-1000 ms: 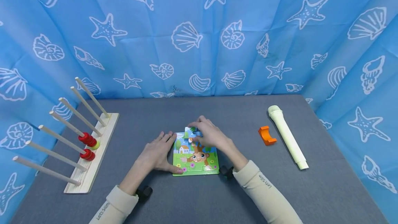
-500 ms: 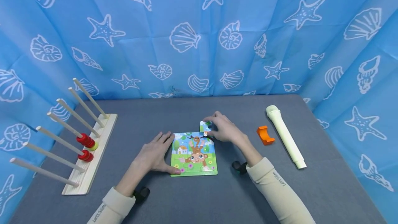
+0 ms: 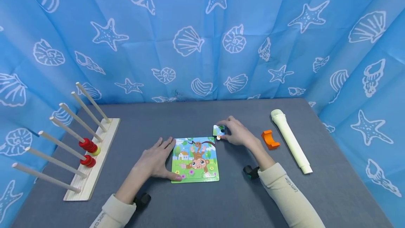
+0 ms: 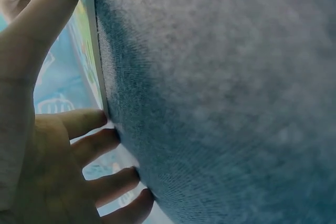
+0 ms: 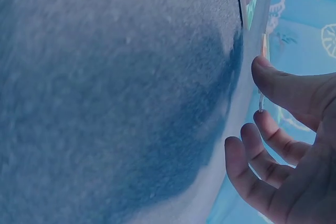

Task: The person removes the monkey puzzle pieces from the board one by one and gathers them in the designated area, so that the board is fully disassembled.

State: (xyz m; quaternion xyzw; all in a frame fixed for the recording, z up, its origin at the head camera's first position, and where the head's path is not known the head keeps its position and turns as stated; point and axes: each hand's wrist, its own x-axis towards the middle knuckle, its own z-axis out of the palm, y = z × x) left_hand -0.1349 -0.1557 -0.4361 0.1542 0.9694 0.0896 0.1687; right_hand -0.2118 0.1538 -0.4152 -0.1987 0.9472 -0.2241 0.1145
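A square jigsaw puzzle (image 3: 197, 159) with a monkey, a small house and flowers lies flat mid-table. My left hand (image 3: 155, 161) rests along its left side, fingers spread and thumb on the lower left corner. In the left wrist view the fingertips (image 4: 111, 137) touch the cloth close to the puzzle's edge. Beyond the puzzle's upper right corner, my right hand (image 3: 238, 133) pinches a loose puzzle piece (image 3: 218, 130) between thumb and fingers. Seen edge-on in the right wrist view, the thin puzzle piece (image 5: 265, 51) stands raised over the table.
At the left stands a wooden peg rack (image 3: 104, 143) with several upright rods and some red rings (image 3: 88, 145) and a yellow one. An orange curved block (image 3: 270, 140) and a cream toy microphone (image 3: 291, 141) lie to the right. A blue shell-print curtain (image 3: 145, 45) borders the table.
My right hand has lifted the puzzle piece off the puzzle's top edge and carried it right, past the upper right corner. My left hand has stayed at the puzzle's left side.
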